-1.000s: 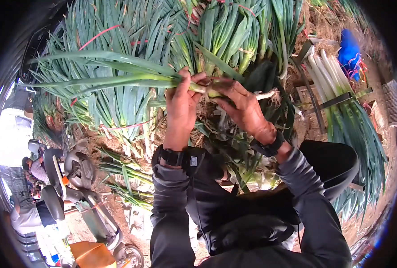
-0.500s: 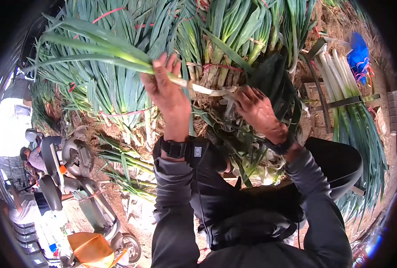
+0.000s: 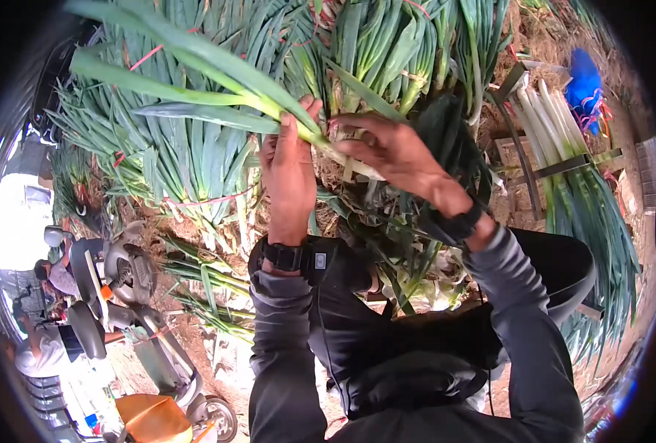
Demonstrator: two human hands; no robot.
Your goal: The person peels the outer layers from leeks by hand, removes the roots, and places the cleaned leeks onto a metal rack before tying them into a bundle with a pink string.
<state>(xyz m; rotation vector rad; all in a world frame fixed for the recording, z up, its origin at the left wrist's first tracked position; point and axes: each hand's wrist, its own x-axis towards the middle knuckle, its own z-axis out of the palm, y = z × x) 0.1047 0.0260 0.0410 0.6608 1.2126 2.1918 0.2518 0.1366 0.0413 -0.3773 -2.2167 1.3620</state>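
A leek (image 3: 250, 100) lies slanted across the upper middle, its long green leaves fanned to the upper left and its pale stalk pointing to the lower right. My left hand (image 3: 291, 173) is closed round it where the leaves meet the stalk, thumb on the near side. My right hand (image 3: 409, 162) is at the pale stalk, fingers bent and thumb against it; its fingertips partly cover the stalk. The white lower end shows just under that hand. Loose leaves and trimmings (image 3: 417, 273) lie below my hands, between my legs.
Tied bunches of leeks (image 3: 195, 159) are heaped at the upper left, with more bunches (image 3: 387, 52) behind my hands. At right, leeks (image 3: 575, 188) lie in a metal frame (image 3: 557, 170) near blue ties (image 3: 583, 85). Loose leeks (image 3: 213, 288), a scooter (image 3: 132, 295) and people (image 3: 47, 351) are at left.
My right hand has moved left and up along the stalk, closer to my left hand. The leek has shifted right, and its leaves now spread higher and wider.
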